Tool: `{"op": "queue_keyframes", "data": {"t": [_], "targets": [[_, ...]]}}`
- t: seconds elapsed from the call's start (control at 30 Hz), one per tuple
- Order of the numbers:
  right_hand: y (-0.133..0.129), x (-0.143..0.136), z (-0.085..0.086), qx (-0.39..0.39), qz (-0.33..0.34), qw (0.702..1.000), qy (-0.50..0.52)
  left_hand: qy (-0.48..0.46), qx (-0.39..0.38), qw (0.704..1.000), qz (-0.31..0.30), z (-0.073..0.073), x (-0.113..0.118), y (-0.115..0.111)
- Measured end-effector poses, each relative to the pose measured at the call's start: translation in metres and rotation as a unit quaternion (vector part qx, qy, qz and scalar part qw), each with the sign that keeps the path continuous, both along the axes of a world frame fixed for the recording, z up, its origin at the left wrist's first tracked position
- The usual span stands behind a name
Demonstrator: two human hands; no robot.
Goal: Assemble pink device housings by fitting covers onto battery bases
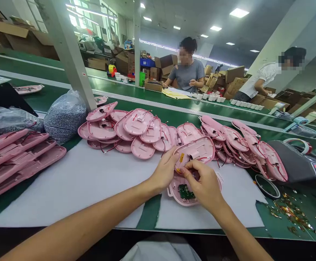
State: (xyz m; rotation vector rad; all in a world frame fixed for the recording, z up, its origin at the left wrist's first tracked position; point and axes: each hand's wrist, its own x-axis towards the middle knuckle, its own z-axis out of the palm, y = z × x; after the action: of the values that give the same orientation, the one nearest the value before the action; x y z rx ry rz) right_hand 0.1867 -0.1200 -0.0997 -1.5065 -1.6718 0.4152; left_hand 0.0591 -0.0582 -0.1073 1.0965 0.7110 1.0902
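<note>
My left hand (165, 170) grips the left edge of a pink plastic shell half (198, 148), which is tilted up with its hollow inside facing me. A strip of amber tape (181, 158) lies inside it, near my left fingers. My right hand (205, 183) is closed in a pinch at the shell's lower edge, by another bit of amber tape. Whether its fingertips hold that tape or press it down, I cannot tell. Below lies a second pink shell half with a green circuit board (185, 191), partly covered by my right hand.
Piles of pink shell halves (141, 125) line the back, with more stacked at the left (16, 159). A bag of small metallic parts (65, 116) stands by the post. At right are a tape dispenser (299, 163), a ring (267, 186) and amber scraps (291, 214). Two people work beyond.
</note>
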Motion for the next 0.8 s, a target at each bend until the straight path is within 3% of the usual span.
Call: {"op": "queue_keyframes", "data": {"t": [0.37, 0.6, 0.8], "targets": [[0.005, -0.006, -0.001, 0.022, -0.064, 0.997, -0.042, 0.003, 0.060, 0.996, -0.060, 0.004, -0.002, -0.002], [0.010, -0.004, 0.008, -0.071, -0.178, 0.981, -0.027, 0.055, 0.147, 0.987, -0.043, 0.002, -0.006, -0.001], [0.014, 0.010, 0.004, -0.042, -0.196, 0.979, 0.039, 0.048, 0.132, 0.988, -0.059, 0.005, -0.010, 0.002]]}}
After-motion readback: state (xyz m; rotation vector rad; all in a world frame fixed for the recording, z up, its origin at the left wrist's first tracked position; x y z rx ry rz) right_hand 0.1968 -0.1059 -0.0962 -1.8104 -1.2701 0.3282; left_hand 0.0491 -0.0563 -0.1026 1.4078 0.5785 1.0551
